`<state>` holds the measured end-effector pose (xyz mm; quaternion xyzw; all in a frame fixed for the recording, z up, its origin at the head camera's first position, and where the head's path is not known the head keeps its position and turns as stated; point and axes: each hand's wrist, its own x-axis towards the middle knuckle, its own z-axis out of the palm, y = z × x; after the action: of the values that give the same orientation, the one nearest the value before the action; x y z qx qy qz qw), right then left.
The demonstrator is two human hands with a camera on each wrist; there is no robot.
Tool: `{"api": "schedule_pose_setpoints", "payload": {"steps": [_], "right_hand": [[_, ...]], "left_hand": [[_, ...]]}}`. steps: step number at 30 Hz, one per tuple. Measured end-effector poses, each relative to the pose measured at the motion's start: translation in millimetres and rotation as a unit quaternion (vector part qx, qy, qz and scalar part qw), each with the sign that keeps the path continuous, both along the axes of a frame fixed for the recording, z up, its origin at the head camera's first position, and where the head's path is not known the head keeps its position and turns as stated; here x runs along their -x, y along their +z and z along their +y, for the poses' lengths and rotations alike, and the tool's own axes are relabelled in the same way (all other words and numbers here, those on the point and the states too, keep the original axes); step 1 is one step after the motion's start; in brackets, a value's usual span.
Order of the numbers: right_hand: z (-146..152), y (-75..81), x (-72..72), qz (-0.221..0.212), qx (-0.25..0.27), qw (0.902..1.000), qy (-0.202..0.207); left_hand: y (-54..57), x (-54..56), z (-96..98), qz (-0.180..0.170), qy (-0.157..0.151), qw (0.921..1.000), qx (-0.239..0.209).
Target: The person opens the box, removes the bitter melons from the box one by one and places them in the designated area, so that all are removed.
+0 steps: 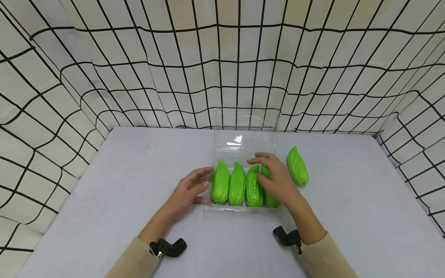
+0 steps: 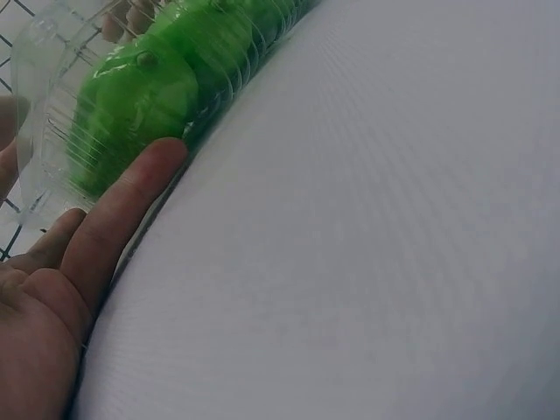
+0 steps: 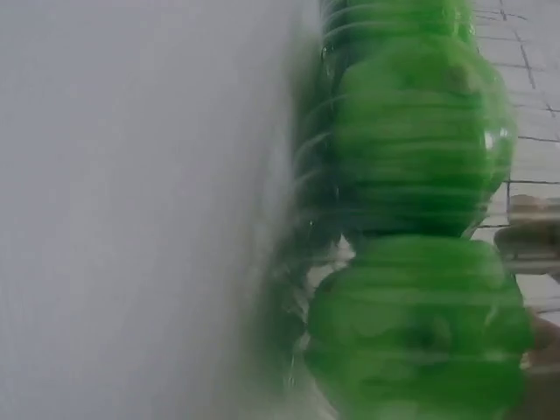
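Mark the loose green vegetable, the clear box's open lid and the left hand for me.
Loose green vegetable (image 1: 297, 167), head view: middle of its body.
Open lid (image 1: 246, 136), head view: its clear panel.
Left hand (image 1: 187, 191), head view: middle of the hand.

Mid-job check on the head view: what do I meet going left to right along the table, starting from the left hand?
Left hand → first green vegetable → second green vegetable → third green vegetable → fourth green vegetable, partly hidden → loose green vegetable.
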<state>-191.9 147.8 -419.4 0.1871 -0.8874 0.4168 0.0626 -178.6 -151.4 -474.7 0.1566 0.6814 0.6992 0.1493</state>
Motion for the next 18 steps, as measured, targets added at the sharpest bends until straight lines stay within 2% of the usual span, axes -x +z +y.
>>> {"api": "schedule_pose_setpoints", "payload": {"steps": [5,13,18], "right_hand": [[1.0,0.6,1.6,0.02,0.002,0.9998,-0.008],[11.3,9.2,0.4,-0.005,0.062,0.9978,0.023],[21.3,20.0,-1.2,-0.008,0.109,0.9913,0.074]], "left_hand": [[0.5,-0.2,-0.4,0.005,-0.001,1.0,0.004],[2.2,-1.2,0.4,0.008,-0.007,0.9999,0.0],[2.8,-3.0,2.2,0.02,-0.009,0.9995,0.021]]}}
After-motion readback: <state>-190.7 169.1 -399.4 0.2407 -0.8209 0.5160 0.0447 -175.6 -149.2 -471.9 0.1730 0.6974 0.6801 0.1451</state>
